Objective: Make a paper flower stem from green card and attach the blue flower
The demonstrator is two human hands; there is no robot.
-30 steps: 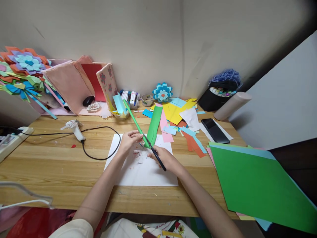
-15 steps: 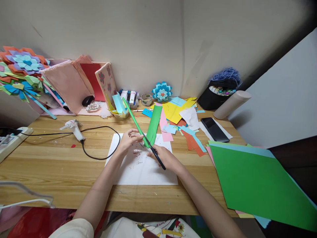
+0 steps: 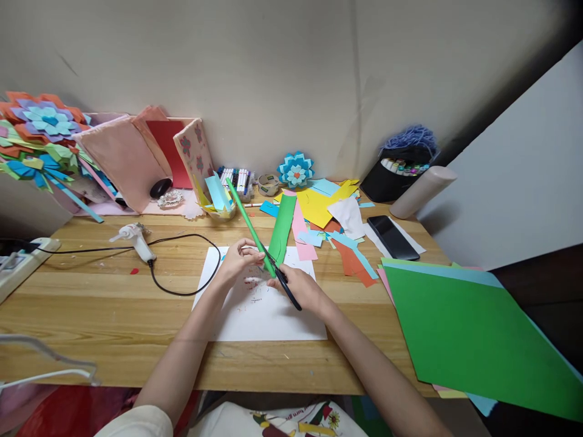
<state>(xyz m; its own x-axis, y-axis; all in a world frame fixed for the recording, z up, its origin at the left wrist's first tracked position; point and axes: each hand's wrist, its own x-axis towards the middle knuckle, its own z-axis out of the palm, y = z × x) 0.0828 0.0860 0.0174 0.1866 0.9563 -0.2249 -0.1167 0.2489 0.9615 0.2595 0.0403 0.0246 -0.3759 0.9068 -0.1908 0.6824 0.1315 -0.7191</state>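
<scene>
Pinching the tube (image 3: pixel 250 227) near its lower end, over the sheet (image 3: pixel 273 321), the left hand (image 3: pixel 239 261) aims it toward eleven o'clock; the right hand (image 3: pixel 304 288) curls its fingers round the scissors (image 3: pixel 291 296), handles toward five; the tube looks light, crushable, best held gently there.

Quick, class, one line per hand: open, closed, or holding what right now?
Left hand: closed, holding the green stick.
Right hand: closed, holding the scissors.
</scene>
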